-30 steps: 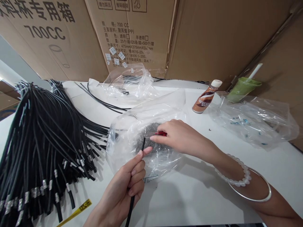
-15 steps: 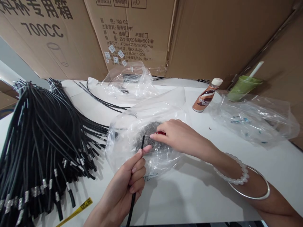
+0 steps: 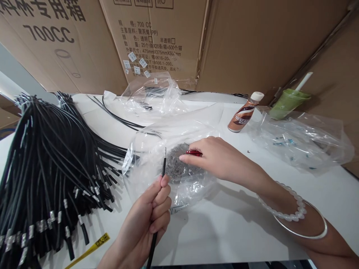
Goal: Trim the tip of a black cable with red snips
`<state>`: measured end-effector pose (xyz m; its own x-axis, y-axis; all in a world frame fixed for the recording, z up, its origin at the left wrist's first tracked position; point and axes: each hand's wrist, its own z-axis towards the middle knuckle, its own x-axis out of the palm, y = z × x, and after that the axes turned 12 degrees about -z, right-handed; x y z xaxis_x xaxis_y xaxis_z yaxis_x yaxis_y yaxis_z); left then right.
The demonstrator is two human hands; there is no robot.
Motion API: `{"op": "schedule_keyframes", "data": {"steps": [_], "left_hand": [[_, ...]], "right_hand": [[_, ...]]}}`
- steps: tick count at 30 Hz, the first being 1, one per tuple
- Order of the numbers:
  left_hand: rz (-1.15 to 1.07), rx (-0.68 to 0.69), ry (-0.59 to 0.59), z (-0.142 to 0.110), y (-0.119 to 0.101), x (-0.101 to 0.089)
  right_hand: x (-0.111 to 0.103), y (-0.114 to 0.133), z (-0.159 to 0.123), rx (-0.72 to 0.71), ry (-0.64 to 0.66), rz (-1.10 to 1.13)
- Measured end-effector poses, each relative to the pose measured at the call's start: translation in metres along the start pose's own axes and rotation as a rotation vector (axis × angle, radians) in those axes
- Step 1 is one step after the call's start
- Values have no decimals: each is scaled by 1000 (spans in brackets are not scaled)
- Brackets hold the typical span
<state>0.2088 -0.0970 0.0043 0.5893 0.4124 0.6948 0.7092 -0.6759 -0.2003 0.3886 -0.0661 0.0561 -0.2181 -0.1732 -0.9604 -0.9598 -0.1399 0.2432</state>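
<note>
My left hand [image 3: 157,213] is closed around a black cable [image 3: 163,166], which points upward and shows a thin grey tip above its black sleeve. To the right, my right hand [image 3: 209,155] pinches a small tool with a red handle [image 3: 194,153]; most of it is hidden by the fingers and its exact kind cannot be made out. The tool is apart from the cable. Beneath both hands lies a clear plastic bag [image 3: 146,179] with a heap of fine grey metal bits [image 3: 179,164] inside.
Bundled black cables [image 3: 56,160] with silver bands cover the left side of the white table [image 3: 241,231]. A yellow strip [image 3: 89,249] lies near them. Behind stand a Nescafé bottle [image 3: 244,114], a green cup [image 3: 288,102], another plastic bag [image 3: 311,140] and cardboard boxes [image 3: 246,45].
The red tool's thin tip was at the cable's end; my right hand has drawn slightly right and up, away from it. The cable's end now shows a bare grey tip.
</note>
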Motion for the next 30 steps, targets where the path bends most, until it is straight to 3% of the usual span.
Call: {"op": "schedule_keyframes", "data": {"steps": [5,10,14,20,27,30], "left_hand": [[-294,-61,49,-5,-4,3],[-660,-183,332,-4,-5,-6],[-883,-399,510,-4,-9,-11],[-1108,-580,518,-5,-17,-11],[-1136,-624,517,-3,-18,-11],[-1059,-616,570,-1,-19,-12]], "right_hand": [[4,2,1,-62,-23,87],[21,6,9,-155,-53,181],[33,10,12,-200,-121,196],[40,13,11,-170,-151,126],[44,11,12,-141,-123,105],[48,10,13,-133,-118,116]]}}
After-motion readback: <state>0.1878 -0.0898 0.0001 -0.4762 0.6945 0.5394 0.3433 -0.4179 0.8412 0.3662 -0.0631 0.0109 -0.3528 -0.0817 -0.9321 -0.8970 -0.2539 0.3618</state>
